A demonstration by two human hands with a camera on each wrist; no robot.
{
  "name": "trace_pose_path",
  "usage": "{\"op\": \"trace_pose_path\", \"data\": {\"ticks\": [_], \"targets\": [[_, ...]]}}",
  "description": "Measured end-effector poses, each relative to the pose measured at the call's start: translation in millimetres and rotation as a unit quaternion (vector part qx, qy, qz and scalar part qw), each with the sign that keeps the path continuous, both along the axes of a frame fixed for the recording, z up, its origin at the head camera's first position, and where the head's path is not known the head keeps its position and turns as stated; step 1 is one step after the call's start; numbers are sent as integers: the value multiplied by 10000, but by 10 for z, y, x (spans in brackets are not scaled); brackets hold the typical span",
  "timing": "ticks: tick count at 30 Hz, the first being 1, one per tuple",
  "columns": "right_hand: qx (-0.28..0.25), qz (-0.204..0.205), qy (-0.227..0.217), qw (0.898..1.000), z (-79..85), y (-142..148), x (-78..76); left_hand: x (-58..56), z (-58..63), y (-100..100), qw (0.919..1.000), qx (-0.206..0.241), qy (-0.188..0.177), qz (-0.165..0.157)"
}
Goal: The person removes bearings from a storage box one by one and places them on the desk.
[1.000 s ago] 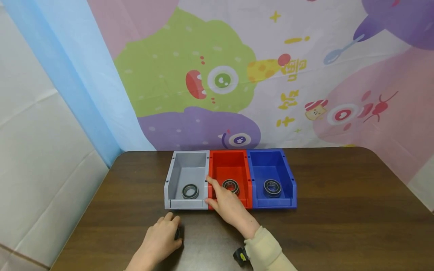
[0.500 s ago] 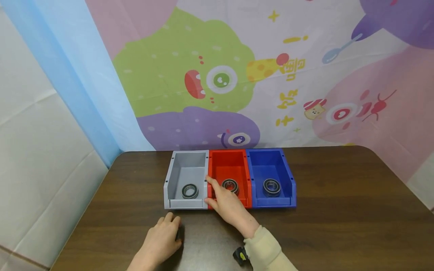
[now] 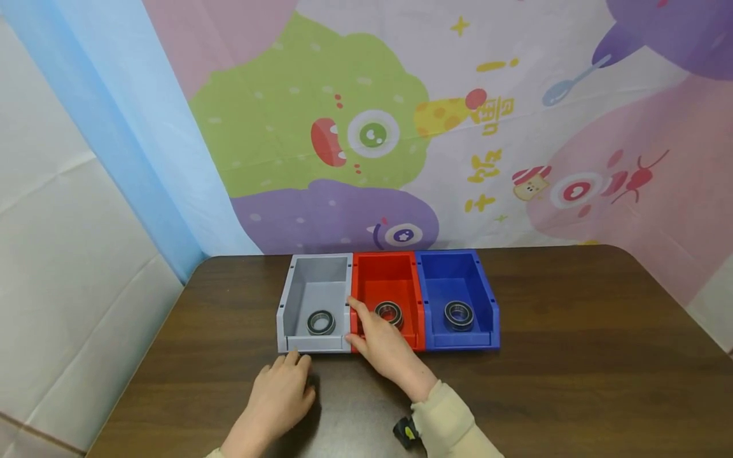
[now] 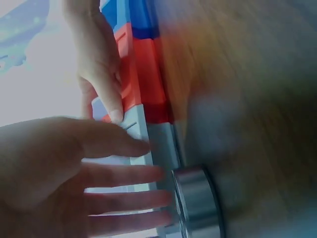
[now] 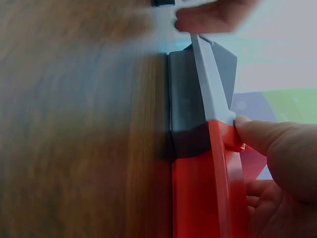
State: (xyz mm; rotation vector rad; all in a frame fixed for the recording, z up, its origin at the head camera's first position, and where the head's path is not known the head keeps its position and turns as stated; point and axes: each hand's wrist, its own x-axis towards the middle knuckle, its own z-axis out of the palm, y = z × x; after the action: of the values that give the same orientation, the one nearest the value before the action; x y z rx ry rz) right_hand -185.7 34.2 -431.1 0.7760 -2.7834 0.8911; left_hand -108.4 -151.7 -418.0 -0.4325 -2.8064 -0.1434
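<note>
Bare and with its fingers stretched out, my left hand (image 3: 280,394) hovers just in front of the grey bin (image 3: 317,345). In the left wrist view a metal ball bearing (image 4: 198,201) lies beside that bin, close to the fingertips; the head view hides it behind the hand. My right hand (image 3: 386,350) rests on the wall between the grey and red bins, thumb at the front corner and index finger along the top edge. One bearing (image 3: 321,322) lies in the grey bin, another bearing (image 3: 389,313) in the red bin (image 3: 389,283), partly behind the hand.
The blue bin (image 3: 452,286) stands at the right end of the joined row and contains a bearing (image 3: 459,315). Behind the brown wooden table (image 3: 572,356) hangs a cartoon-printed cloth (image 3: 492,63). A dark strap piece (image 3: 405,432) shows beside the right sleeve.
My left hand has let go of the bearing it held and moved slightly forward, fingers straightening. The right hand stays in place on the bins.
</note>
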Motion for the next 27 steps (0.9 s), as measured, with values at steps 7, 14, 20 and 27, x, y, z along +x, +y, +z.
{"op": "trace_pose_path", "data": {"ticks": [7, 14, 20, 27], "targets": [[-178, -102, 61, 9998, 14, -65, 32, -232, 92, 117, 9938, 604, 926, 103], [-233, -100, -119, 9996, 24, -46, 14, -557, 145, 225, 9931, 829, 827, 26], [-261, -124, -324, 9991, 29, -5, -29, -850, 111, 316, 9950, 905, 393, 166], [-243, -71, -526, 9983, 9, -12, -21, -956, -2, 365, 9947, 807, -371, 520]]}}
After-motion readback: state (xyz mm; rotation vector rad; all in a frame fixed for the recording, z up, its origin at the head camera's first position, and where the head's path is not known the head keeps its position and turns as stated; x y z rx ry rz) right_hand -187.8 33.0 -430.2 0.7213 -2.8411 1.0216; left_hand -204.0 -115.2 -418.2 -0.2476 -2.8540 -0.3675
